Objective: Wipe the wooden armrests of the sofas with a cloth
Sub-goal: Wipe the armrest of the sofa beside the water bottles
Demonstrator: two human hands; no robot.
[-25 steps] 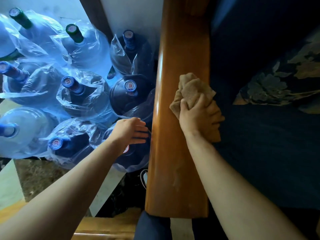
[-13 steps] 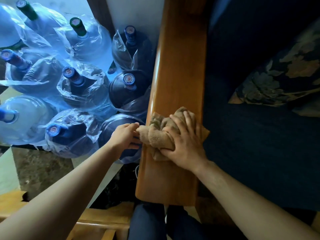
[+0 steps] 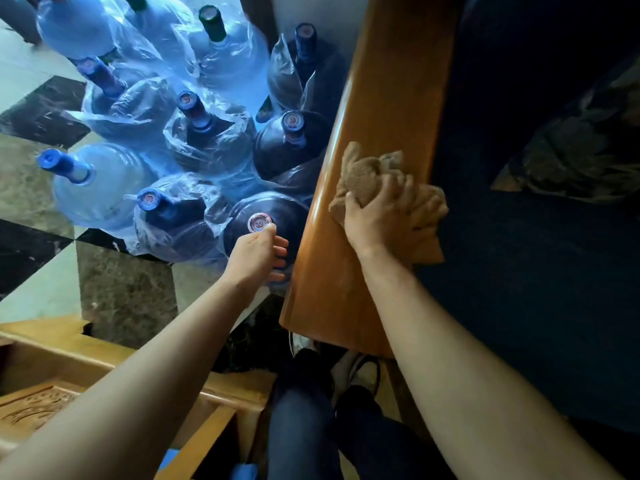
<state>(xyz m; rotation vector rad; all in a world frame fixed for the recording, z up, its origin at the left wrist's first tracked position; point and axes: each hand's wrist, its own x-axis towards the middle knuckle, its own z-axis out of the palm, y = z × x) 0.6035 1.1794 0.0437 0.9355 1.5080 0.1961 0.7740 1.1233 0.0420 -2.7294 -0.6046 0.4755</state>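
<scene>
At the bottom centre of the frame the person's legs (image 3: pixel 304 420) in dark trousers are standing beside a shoe (image 3: pixel 360 368), and a carved wooden frame (image 3: pixel 52 382) is filling the lower left corner. Two bare forearms are reaching up from the bottom edge. The left hand (image 3: pixel 256 258) is hovering left of centre, just beside the outer edge of the armrest (image 3: pixel 388 109), its fingers loosely curled and holding nothing; whether they are touching the wood is unclear. It is hanging over the nearest water bottle (image 3: pixel 266 223), whose round cap is showing just above the knuckles. The right hand (image 3: pixel 384 220) is pressing down at centre right, its fingers curled round a bunched brown cloth (image 3: pixel 367 174) and gripping it. The cloth is lying on top of the armrest, roughly midway along the visible length, with a corner spilling over the inner edge toward the dark blue sofa seat (image 3: pixel 540 289). The armrest is running as a glossy orange-brown band from lower centre to the top right of centre. A patterned cushion (image 3: pixel 581 150) is lying on the seat at the right edge. Further left, more large bottles wrapped in clear plastic bags (image 3: pixel 207 133) are standing crowded together on a marble floor (image 3: pixel 124 299), reaching toward the upper left of the frame.
</scene>
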